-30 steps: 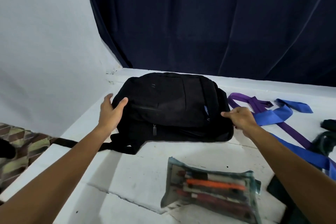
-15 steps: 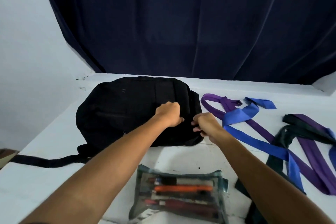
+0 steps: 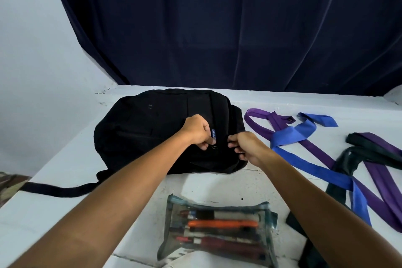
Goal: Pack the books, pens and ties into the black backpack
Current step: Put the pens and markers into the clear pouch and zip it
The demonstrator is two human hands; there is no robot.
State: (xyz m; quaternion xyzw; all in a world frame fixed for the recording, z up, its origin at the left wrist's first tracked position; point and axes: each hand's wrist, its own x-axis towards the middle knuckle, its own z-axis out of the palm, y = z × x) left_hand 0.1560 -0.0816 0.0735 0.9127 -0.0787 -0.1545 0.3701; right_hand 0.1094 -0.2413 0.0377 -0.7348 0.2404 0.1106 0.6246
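Observation:
The black backpack [image 3: 139,135] lies flat and zipped on the white table, its strap trailing off to the left. My left hand [image 3: 199,131] pinches the bag's fabric beside a small blue label. My right hand [image 3: 245,144] pinches the fabric at the bag's right side, a short way from the left hand. A clear pouch of pens [image 3: 217,230] lies near me at the front. A blue tie [image 3: 304,152], purple ties [image 3: 280,122] and a dark tie [image 3: 345,167] lie spread to the right. No books are in view.
A dark blue curtain [image 3: 217,28] hangs behind the white table [image 3: 54,209]. A white wall [image 3: 32,72] stands to the left. The table's left edge drops to a patterned floor [image 3: 8,183].
My left hand left the bag's left end and came to the right part of the bag beside my right hand. Both now pinch the fabric. The view has shifted right.

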